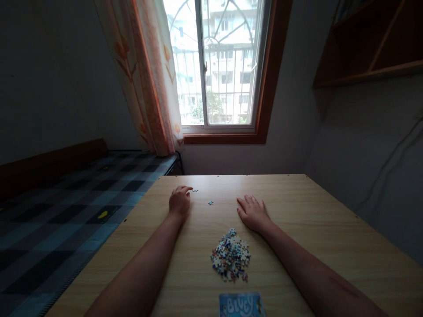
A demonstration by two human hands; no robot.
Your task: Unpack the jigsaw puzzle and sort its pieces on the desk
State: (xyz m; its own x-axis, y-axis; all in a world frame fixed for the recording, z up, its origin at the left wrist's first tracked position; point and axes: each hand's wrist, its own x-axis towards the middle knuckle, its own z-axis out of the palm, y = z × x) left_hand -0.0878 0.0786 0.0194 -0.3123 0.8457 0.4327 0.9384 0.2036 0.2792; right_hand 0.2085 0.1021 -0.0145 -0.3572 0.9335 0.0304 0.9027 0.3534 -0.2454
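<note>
- Located: small puzzle strip [195, 190] near the far edge of the surface [313, 229], right at the index fingertip of the left hand [180, 200]. Apparently joined pieces; too small to count.
- Left grip: index finger extended, other fingers bent, thumb hidden. Cannot tell whether pinched on the strip or merely resting against it.
- Right grip, on the right hand [253, 212]: fingers spread apart, palm down on the surface, holding nothing visible.
- Lone piece [210, 202]: lying flat between both hands, touching neither.
- Handling, as judged: very light, thin, fairly stiff, probably card. Likely to skid on the smooth surface. Tabs probably easy to bend or fray. Strip perhaps liable to part at its joint if lifted by one end.
- Hold, as judged: thumb and index on opposite outer edges, off the tabs; for the strip, better slid flat under fingertips.
- Nearer in: loose pile of pieces [231, 255], mixed colours, overlapping. Chief obstacle; liable to scatter if brushed by an inward sweep of the right hand.
- Beyond the pile, towards the viewer: blue box [241, 304] lettered "BLUEY", cut off by the frame.
- Surroundings: checked bed [89, 220] at left, flowered curtain [145, 79], bright window [228, 83] ahead, wall shelf [373, 72] upper right.
</note>
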